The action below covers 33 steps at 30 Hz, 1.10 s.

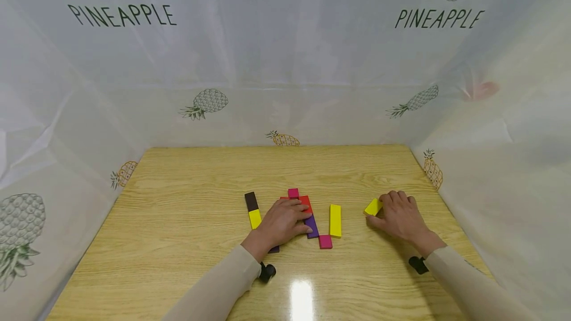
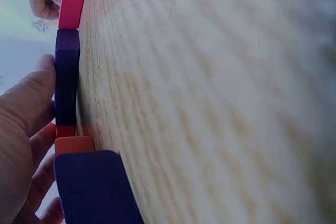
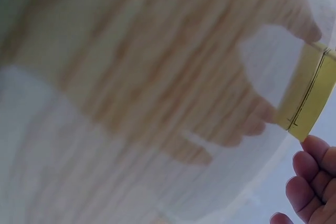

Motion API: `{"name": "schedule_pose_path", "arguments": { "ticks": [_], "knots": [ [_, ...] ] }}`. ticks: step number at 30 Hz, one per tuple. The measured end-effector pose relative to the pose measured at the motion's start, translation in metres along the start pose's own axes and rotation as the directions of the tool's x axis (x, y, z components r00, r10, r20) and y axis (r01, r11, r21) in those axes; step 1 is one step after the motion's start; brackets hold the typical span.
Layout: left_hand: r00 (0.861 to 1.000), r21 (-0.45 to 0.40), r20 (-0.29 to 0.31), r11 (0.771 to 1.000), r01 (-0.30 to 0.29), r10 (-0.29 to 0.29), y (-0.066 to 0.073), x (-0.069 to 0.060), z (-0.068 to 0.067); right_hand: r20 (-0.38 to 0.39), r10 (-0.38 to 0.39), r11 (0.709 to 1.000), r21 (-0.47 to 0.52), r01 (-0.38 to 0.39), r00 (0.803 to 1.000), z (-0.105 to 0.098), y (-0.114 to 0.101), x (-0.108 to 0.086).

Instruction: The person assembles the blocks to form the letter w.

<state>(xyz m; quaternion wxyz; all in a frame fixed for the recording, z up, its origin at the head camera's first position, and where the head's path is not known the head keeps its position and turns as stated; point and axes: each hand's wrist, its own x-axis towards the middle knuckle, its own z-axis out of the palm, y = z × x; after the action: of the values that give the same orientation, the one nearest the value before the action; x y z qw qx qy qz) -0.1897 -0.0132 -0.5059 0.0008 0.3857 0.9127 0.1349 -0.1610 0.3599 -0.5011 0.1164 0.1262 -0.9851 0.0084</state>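
Note:
My left hand lies over a group of blocks near the table's middle, its fingers touching a red block and its thumb on a purple block. The left wrist view shows that thumb against the purple block. One pink block is just beyond the fingers; another pink block meets the purple block's near end. Farther right, my right hand pinches a yellow block between thumb and fingers at the table surface. In the right wrist view the yellow block touches a fingertip.
Left of my left hand, a black block and a yellow block run in a line, with a dark purple block partly under the wrist. A separate yellow block lies between my hands. Pineapple-printed sheeting surrounds the wooden table.

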Motion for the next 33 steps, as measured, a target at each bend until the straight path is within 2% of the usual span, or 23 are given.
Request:
{"name": "schedule_pose_path", "arguments": {
  "ticks": [11, 16, 20, 26, 33],
  "knots": [
    [1.0, 0.003, -0.001, 1.0, 0.005, -0.005, -0.001, -0.001, 0.0, 0.015, 0.008, 1.0, 0.009, -0.008, 1.0, 0.001, 0.0, 0.001],
    [1.0, 0.003, 0.002, 1.0, 0.01, -0.01, -0.002, -0.001, 0.0, -0.025, -0.011, 1.0, 0.024, 0.012, 1.0, 0.004, -0.002, 0.004],
    [1.0, 0.012, 0.004, 1.0, 0.011, -0.011, -0.001, -0.001, 0.0, -0.054, -0.04, 0.999, 0.032, 0.042, 0.998, 0.005, -0.006, 0.011],
    [1.0, 0.021, -0.002, 1.0, -0.007, 0.007, 0.001, 0.0, -0.001, -0.027, -0.059, 0.998, 0.033, 0.06, 0.998, 0.003, -0.015, 0.022],
    [1.0, 0.016, 0.0, 1.0, -0.002, 0.002, 0.0, 0.0, 0.0, -0.059, -0.106, 0.994, 0.014, 0.107, 0.993, 0.001, -0.022, 0.037]
  ]
}}
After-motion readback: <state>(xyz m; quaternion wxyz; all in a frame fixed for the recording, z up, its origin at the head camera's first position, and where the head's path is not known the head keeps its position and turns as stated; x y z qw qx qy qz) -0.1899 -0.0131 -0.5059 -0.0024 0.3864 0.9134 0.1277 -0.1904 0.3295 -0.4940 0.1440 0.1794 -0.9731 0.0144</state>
